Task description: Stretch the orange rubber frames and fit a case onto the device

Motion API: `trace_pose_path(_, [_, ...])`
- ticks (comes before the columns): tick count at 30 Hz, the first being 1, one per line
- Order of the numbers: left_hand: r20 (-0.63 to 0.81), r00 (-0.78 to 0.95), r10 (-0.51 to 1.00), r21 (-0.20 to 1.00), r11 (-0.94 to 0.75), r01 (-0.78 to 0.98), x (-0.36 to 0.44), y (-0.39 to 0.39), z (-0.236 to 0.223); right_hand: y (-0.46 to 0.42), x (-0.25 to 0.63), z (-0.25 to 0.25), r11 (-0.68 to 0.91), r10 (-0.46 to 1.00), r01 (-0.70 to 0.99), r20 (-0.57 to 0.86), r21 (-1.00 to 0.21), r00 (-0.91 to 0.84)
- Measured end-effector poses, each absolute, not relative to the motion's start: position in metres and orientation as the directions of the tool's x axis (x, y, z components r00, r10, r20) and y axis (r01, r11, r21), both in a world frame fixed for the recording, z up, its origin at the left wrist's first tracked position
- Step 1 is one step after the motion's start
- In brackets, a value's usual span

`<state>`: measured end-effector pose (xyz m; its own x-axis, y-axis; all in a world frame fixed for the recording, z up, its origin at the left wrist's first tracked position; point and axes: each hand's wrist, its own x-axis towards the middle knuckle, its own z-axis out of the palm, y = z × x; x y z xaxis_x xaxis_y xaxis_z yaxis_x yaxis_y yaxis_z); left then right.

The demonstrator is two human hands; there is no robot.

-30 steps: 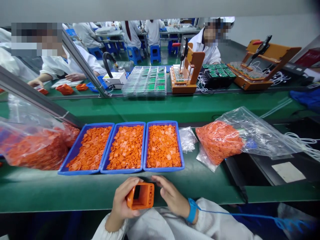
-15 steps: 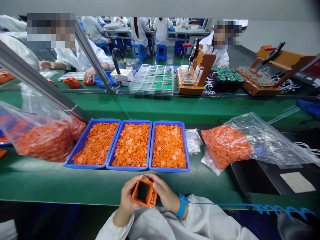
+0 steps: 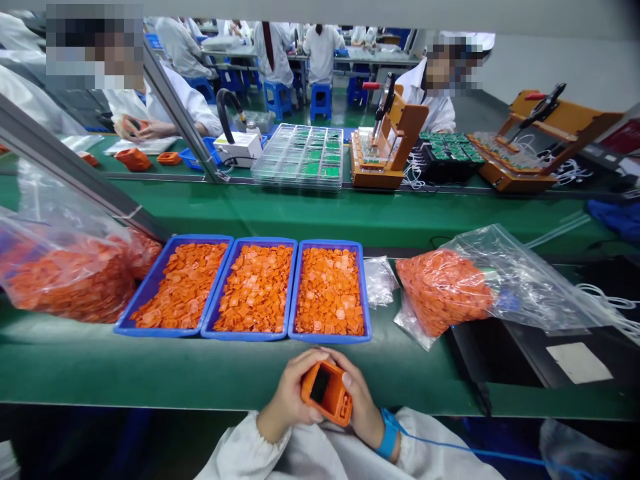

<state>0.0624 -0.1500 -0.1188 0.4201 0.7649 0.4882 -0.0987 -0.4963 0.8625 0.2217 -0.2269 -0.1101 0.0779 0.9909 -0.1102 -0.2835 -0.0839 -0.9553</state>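
Between my two hands is an orange plastic housing (image 3: 331, 408), a hollow box with its open end facing me and a dark inside. My left hand (image 3: 291, 393) wraps round its left side, thumb along the lower edge. On the other side my right hand (image 3: 361, 400) grips it, a blue strap (image 3: 387, 437) round that wrist. Both hands are above the front edge of the green table (image 3: 190, 373). Beyond them stand three blue trays of small orange pieces: a left tray (image 3: 123, 323), a middle tray (image 3: 206, 327) and a right tray (image 3: 369, 330).
Clear bags of orange parts lie at the left (image 3: 75, 280) and right (image 3: 445, 287). A black device (image 3: 500, 360) sits at the right. Across the line are a clear compartment box (image 3: 300, 160), an orange clamp fixture (image 3: 383, 160) and co-workers. A blue cord runs from my wrist strap.
My hands and the housing have shifted right, and the housing has tilted. The co-worker at the far left now has both hands together round a part.
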Motion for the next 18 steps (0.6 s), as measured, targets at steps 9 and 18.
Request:
trace_pose_path(9, [0.453, 0.517, 0.726, 0.887, -0.427, -0.177, 0.078, -0.154, -0.117, -0.240, 0.232, -0.121, -0.117, 0.982, -0.322, -0.157, -0.940, 0.101])
trace_pose_path(18, [0.444, 0.448, 0.776, 0.863, -0.505, 0.019, 0.068, -0.160, -0.127, -0.233, 0.234, -0.109, -0.089, 0.983, -0.275, -0.129, -0.957, 0.131])
